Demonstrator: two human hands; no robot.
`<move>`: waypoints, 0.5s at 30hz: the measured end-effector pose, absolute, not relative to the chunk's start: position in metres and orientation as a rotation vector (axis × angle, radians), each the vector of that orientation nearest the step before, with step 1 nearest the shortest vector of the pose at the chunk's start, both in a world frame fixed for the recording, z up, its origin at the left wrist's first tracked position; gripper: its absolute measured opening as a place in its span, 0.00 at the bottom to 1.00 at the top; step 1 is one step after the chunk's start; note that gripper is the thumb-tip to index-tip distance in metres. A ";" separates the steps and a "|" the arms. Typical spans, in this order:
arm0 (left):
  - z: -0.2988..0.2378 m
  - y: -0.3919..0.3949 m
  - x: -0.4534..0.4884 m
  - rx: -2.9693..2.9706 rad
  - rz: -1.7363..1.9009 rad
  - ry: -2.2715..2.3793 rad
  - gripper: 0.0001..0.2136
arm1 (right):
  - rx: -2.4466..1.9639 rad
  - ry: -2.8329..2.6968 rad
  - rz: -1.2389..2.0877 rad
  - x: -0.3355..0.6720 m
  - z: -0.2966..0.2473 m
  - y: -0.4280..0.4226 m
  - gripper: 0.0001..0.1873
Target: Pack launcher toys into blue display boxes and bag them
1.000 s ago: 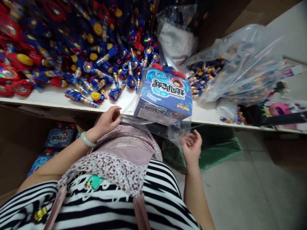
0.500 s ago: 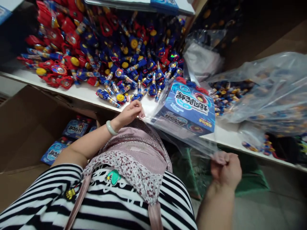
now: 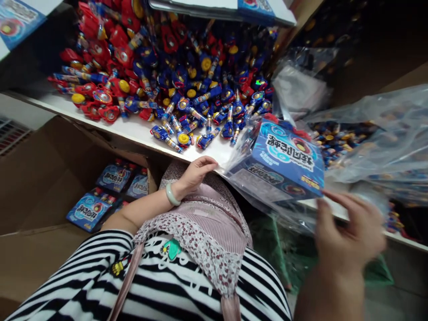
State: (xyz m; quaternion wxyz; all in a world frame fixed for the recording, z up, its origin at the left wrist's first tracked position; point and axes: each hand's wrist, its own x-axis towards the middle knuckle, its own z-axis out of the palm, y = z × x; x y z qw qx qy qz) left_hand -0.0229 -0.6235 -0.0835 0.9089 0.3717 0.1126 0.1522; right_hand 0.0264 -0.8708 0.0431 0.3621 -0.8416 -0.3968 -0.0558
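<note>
A blue printed box (image 3: 284, 156) with a clear window in its front side sits at the shelf's edge, inside a clear plastic bag (image 3: 294, 216). Red pieces show at the box's far edge. The bag's loose mouth sags below the box's front. My left hand (image 3: 195, 177), with a pale bangle on the wrist, is pinched at the bag's left edge. Slightly blurred, my right hand (image 3: 349, 232) is open beside the box's near right corner, thumb and fingers apart, fingertips close to that corner; whether they touch it I cannot tell.
Red and blue small toys (image 3: 187, 89) are heaped on the white shelf (image 3: 133, 133). At right lies a large clear bag (image 3: 394, 129) with more small pieces. Below left, a carton (image 3: 33, 187) holds several packed blue boxes (image 3: 88, 209). Flat printed card (image 3: 217, 11) hangs over the heap.
My right hand has let go of the bag's edge, opened, and moved up to the box's corner. The bag's mouth has slackened. The view has shifted left.
</note>
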 end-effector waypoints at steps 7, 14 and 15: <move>-0.076 -0.627 -0.022 0.879 0.405 0.263 0.08 | -2.467 -1.683 -0.534 0.032 0.034 -0.750 0.12; -0.077 -0.614 -0.036 1.411 0.589 -0.101 0.06 | -2.460 -1.738 -0.293 0.049 0.031 -0.749 0.13; -0.078 -0.613 -0.036 1.416 0.596 -0.111 0.07 | -2.401 -1.644 -0.198 0.050 0.035 -0.753 0.13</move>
